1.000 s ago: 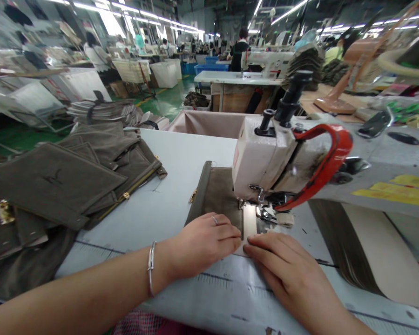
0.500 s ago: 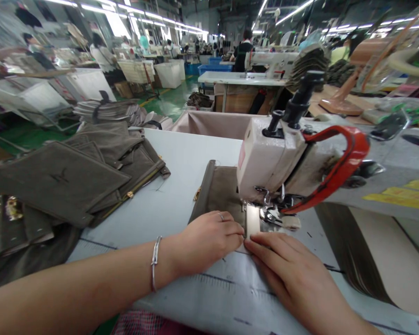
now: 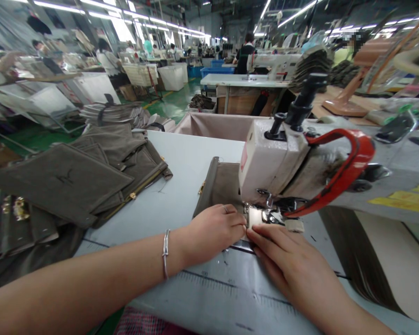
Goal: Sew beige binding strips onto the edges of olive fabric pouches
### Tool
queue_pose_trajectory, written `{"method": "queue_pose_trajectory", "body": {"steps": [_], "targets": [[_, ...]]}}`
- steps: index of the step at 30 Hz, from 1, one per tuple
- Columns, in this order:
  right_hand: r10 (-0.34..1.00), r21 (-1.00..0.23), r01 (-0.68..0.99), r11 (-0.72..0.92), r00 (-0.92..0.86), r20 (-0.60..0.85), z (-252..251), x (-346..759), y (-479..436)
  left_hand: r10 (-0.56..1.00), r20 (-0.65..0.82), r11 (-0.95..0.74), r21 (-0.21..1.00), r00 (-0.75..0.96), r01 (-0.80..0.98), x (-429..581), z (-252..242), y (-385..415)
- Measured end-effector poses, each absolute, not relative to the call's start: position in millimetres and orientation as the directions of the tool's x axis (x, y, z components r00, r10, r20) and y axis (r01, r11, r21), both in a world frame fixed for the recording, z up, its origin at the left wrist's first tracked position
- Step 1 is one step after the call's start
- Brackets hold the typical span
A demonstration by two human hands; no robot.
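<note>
Head view: left hand (image 3: 212, 231) is resting on brown panel (image 3: 225, 186), right hand (image 3: 293, 260) on pale strip (image 3: 254, 217). Fingers are lying bunched, grip unclear.

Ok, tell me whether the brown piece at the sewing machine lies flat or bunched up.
Flat: the brown piece lies smooth on the table beyond the left hand; under that hand, cannot tell.
</note>
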State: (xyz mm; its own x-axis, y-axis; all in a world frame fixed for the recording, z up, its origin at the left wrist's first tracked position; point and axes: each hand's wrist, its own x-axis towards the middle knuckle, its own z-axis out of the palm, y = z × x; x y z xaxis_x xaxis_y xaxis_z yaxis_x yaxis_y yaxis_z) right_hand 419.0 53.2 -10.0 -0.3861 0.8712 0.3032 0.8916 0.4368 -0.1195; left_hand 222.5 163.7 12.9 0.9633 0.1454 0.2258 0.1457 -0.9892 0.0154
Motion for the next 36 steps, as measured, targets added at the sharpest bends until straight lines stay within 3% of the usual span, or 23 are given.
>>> {"method": "queue_pose_trajectory", "body": {"steps": [36], "targets": [[0.932, -0.105, 0.947, 0.304, -0.272, 0.24, -28, 418, 66, 0.287, 0.268, -0.958, 0.082, 0.92, 0.275, 234, -8, 188]]}}
